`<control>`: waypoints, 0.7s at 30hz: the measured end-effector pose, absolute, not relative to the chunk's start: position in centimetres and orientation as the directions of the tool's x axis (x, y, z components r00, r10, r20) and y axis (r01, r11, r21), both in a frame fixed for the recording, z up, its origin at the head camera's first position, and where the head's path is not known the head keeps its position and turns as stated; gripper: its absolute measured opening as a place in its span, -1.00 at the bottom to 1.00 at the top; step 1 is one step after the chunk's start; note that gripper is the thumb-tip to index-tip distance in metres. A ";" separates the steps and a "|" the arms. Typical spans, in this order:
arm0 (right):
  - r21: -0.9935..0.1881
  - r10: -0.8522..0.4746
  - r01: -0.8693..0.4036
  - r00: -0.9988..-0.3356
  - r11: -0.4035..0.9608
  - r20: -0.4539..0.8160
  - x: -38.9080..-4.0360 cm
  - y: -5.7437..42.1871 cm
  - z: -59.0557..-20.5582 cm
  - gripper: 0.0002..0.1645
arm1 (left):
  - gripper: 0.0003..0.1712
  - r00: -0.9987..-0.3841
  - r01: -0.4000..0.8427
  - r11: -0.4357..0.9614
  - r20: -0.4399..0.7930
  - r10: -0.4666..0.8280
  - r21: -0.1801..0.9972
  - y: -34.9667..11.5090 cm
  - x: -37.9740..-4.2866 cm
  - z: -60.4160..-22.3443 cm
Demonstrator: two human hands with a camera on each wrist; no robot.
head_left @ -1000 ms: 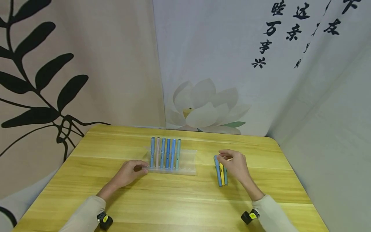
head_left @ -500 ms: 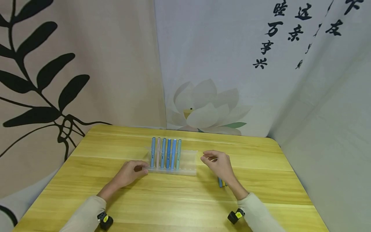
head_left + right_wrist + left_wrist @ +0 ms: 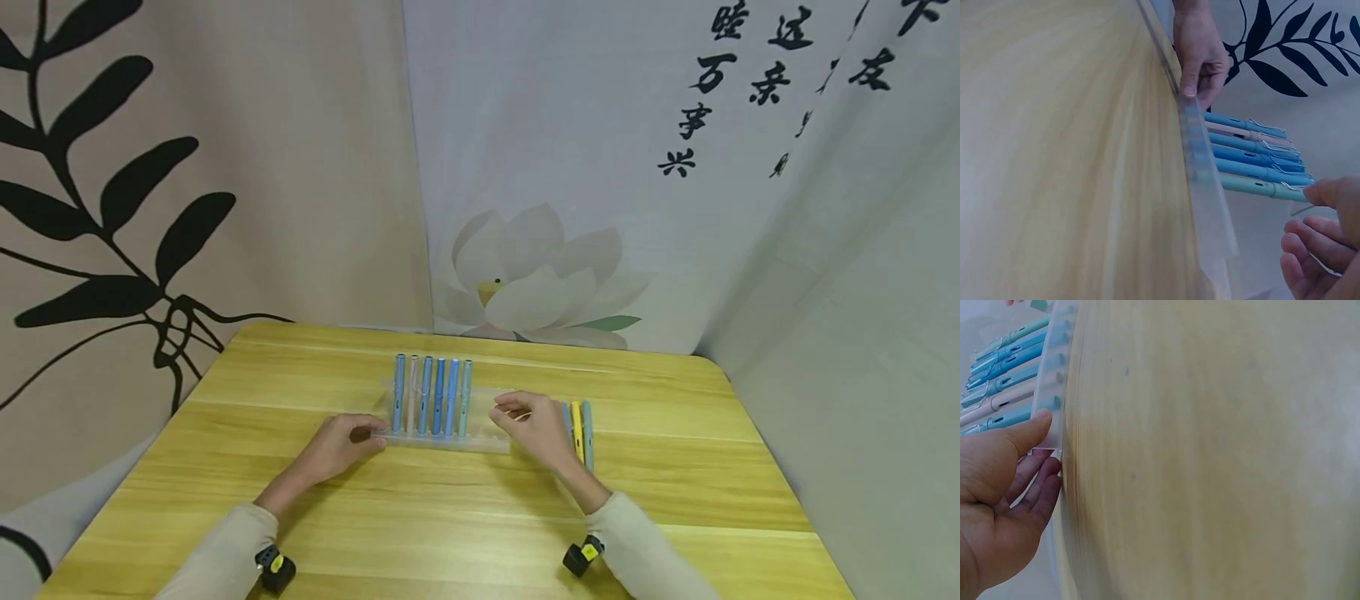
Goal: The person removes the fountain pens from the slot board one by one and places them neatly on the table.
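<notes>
A clear plastic pen rack (image 3: pixel 480 444) stands on the table, several capped pens leaning in its left part: blues, a pale pink (image 3: pixel 411 396) and a light green pen (image 3: pixel 465 400) at the right of the row. My left hand (image 3: pixel 347 447) pinches the rack's left front corner; in the left wrist view the thumb (image 3: pixel 1038 428) lies on the clear lip, other fingers below. At the rack's right end hovers my right hand (image 3: pixel 534 427), fingers loosely bent, nothing visible between them. In the right wrist view its thumb (image 3: pixel 1329 192) overlaps the green pen's cap end (image 3: pixel 1291 192).
Right of my right hand, a blue pen (image 3: pixel 567 417), a yellow pen (image 3: pixel 577 429) and a teal pen (image 3: pixel 588 433) lie side by side on the wooden table (image 3: pixel 420 525). Printed curtains (image 3: pixel 322 167) hang behind the table.
My right hand has moved left from above the loose pens to the rack's right end, uncovering those pens. The left hand keeps its hold on the rack's corner.
</notes>
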State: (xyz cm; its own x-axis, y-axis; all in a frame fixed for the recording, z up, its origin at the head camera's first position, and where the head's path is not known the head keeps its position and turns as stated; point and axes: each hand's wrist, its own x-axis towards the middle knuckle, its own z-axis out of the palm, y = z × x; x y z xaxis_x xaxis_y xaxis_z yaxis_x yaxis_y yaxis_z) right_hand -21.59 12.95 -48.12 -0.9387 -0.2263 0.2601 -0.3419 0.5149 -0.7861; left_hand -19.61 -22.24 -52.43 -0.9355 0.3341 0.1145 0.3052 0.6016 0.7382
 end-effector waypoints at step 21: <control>-0.830 -0.236 -0.289 -0.952 0.478 0.196 -22.8 8.9 -50.7 -0.67 | -0.73 -0.941 0.285 0.617 0.093 0.325 0.734 -22.2 -19.7 -52.3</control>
